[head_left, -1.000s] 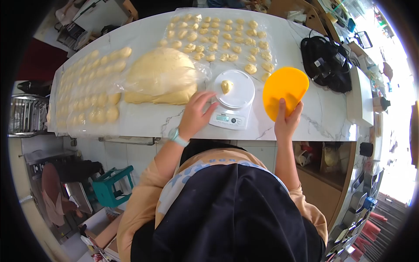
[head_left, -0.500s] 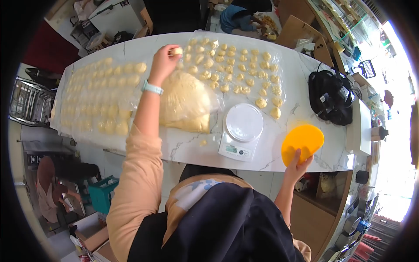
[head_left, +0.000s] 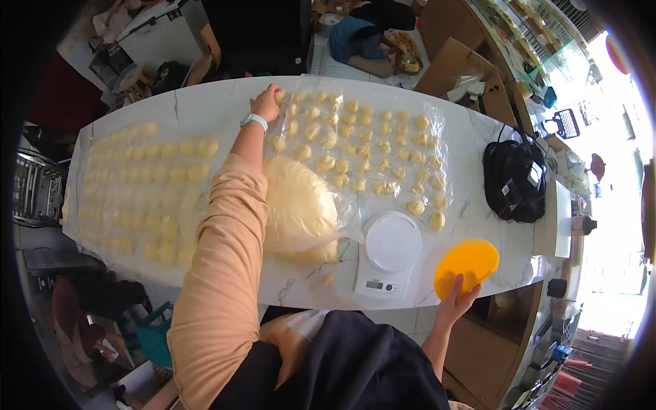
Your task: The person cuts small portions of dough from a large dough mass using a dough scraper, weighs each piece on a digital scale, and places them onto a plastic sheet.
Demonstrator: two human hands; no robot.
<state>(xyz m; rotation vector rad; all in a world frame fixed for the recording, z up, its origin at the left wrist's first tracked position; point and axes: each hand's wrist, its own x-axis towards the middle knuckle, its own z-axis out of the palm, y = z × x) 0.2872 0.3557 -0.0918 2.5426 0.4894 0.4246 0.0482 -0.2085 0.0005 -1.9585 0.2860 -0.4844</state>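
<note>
My left hand [head_left: 265, 104] reaches to the far edge of the table, its fingers closed around a small dough ball [head_left: 280, 96] at the corner of a plastic sheet. Several rows of dough balls [head_left: 365, 134] lie to the right of it. Nearer to me, a large dough mass [head_left: 301, 205] sits under clear plastic. Low on the right, my right hand [head_left: 456, 301] grips a yellow dough scraper [head_left: 468, 265] just above the table's front edge. Between the dough mass and the scraper stands a white kitchen scale [head_left: 389, 254] with nothing on its plate.
More dough balls [head_left: 137, 191] lie under plastic on the left of the marble table [head_left: 273, 294]. A black bag [head_left: 514, 179] rests at the right end, beside a white box [head_left: 553, 219]. One person [head_left: 359, 42] crouches beyond the table; another [head_left: 75, 328] is at lower left.
My left hand has carried the dough ball farther away, to the far edge of the sheet. The right hand still holds the scraper. The whole view has shifted, with the table lower.
</note>
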